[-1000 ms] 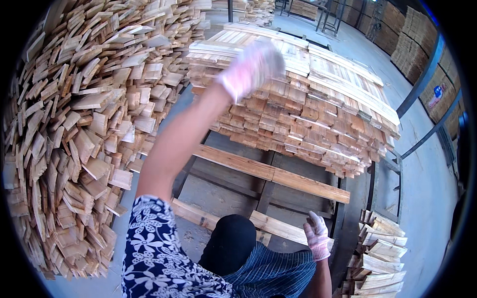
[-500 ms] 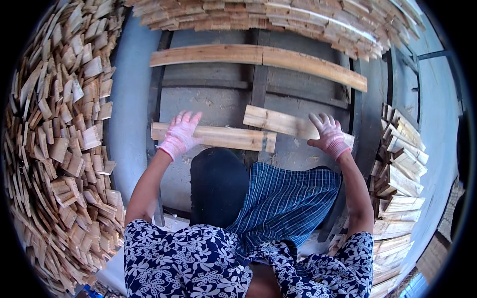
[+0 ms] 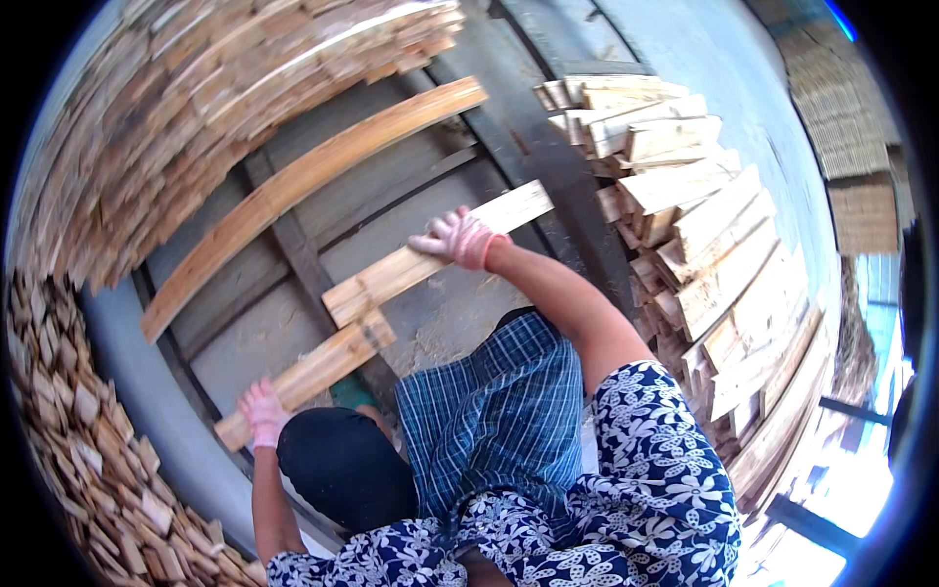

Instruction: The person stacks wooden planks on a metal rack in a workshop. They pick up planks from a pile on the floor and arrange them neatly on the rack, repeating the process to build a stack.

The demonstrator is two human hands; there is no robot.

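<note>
My left hand (image 3: 262, 411), in a pink glove, grips the near end of a short pale wooden plank (image 3: 323, 367) that lies on a grey metal bed (image 3: 245, 293). My right hand (image 3: 455, 238), also gloved, holds the edge of a second short plank (image 3: 509, 210), which overlaps the first one's far end. A longer curved plank (image 3: 313, 186) lies across the bed beyond both hands. My floral sleeves and blue checked cloth fill the lower middle.
A tall stack of cut boards (image 3: 685, 215) stands to the right. A large heap of wood pieces (image 3: 196, 88) rises at the upper left, and another stack of board ends (image 3: 78, 460) sits at the lower left. Dark steel rails (image 3: 293, 249) cross the bed.
A second ago my left hand was raised on the far heap; it has come down onto the near plank. Since then the view has swung right, with both hands still on the planks.
</note>
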